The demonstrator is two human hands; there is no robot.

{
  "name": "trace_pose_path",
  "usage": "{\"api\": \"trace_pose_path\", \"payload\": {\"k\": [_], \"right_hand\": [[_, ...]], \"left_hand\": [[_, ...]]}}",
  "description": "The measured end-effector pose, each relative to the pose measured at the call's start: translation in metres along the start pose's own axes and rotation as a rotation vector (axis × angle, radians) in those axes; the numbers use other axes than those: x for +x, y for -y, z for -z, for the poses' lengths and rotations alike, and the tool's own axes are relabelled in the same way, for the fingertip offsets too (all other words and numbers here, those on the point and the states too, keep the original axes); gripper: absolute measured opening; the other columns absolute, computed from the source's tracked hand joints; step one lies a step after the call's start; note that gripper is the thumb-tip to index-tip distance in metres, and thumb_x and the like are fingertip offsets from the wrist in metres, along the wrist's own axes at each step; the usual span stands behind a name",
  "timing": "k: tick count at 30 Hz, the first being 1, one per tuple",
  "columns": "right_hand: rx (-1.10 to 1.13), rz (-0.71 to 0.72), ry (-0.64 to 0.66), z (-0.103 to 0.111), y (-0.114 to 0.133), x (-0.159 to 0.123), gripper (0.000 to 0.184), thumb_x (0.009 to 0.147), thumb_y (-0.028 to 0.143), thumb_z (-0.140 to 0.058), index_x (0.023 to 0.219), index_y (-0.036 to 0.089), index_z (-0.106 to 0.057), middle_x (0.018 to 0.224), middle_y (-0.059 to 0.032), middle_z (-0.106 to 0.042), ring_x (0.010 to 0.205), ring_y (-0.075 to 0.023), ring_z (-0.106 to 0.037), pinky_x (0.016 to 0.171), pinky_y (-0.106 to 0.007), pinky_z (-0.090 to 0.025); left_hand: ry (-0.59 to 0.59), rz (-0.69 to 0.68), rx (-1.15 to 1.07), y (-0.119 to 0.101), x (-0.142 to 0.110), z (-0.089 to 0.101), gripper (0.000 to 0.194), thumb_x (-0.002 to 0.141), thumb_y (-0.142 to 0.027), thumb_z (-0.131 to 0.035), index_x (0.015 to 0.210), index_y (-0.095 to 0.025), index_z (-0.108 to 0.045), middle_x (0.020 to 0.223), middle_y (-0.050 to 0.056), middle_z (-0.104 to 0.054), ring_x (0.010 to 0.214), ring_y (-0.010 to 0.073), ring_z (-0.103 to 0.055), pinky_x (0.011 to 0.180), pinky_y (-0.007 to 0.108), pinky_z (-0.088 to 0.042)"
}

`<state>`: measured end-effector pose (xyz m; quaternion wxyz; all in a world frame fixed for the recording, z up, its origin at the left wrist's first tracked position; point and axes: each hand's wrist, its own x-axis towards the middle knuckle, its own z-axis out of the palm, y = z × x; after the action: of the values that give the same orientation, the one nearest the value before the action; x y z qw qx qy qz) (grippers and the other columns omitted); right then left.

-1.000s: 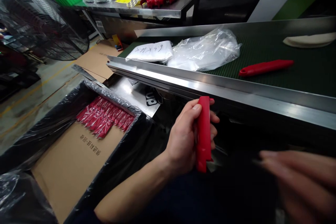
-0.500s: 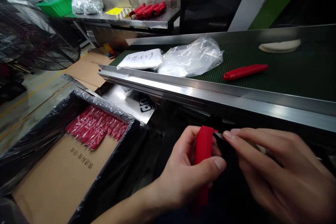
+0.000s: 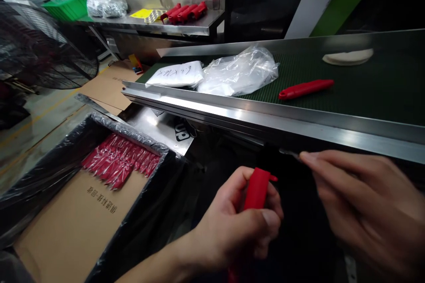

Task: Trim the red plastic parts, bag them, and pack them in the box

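Fingers point(image 3: 275, 199) of the left hand point(image 3: 232, 230) clenched round a red plastic part point(image 3: 258, 188), tabbed end up, this side of the metal rail point(image 3: 252, 116). Right hand point(image 3: 368, 199) pinches a thin metal tool point(image 3: 289, 153), tip clear of the part; I can't tell what type. From my end I see a second red part point(image 3: 306, 89) on the green conveyor belt point(image 3: 358, 93), plus bagged red parts point(image 3: 120, 163) in the black-lined carton point(image 3: 146, 194).

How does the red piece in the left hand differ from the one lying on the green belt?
The held piece points steeply up; the belt piece lies flat on the green belt. The left hand grips and partly hides the held piece, while nothing covers the belt piece. Both are red.
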<state>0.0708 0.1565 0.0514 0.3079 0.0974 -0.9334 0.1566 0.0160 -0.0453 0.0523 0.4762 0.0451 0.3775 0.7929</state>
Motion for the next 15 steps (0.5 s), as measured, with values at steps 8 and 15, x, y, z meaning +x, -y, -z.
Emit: {"api": "trace_pose_path", "payload": {"k": [8,15], "right_hand": [[0.148,0.122,0.064,0.002,0.021,-0.003,0.052,0.091,0.006,-0.053,0.14,0.02,-0.049,0.116,-0.009,-0.057,0.104,-0.02,-0.057,0.086,-0.032,-0.047],[0.183,0.045,0.068,-0.005,0.022,-0.008,0.05,0.091,0.004,-0.05,0.138,0.022,-0.049,0.115,-0.0079,-0.057,0.106,-0.0197,-0.056,0.089,-0.033,-0.046]], "left_hand": [[0.036,-0.016,-0.155,0.004,0.006,-0.004,0.031,0.078,-0.025,-0.068,0.098,-0.02,-0.046,0.086,0.0,-0.054,0.05,0.0038,-0.048,0.039,0.011,-0.042],[0.114,0.027,-0.239,0.005,0.007,-0.001,0.026,0.08,-0.023,-0.063,0.1,-0.022,-0.047,0.089,0.001,-0.054,0.05,0.0047,-0.048,0.038,0.012,-0.041]]}}
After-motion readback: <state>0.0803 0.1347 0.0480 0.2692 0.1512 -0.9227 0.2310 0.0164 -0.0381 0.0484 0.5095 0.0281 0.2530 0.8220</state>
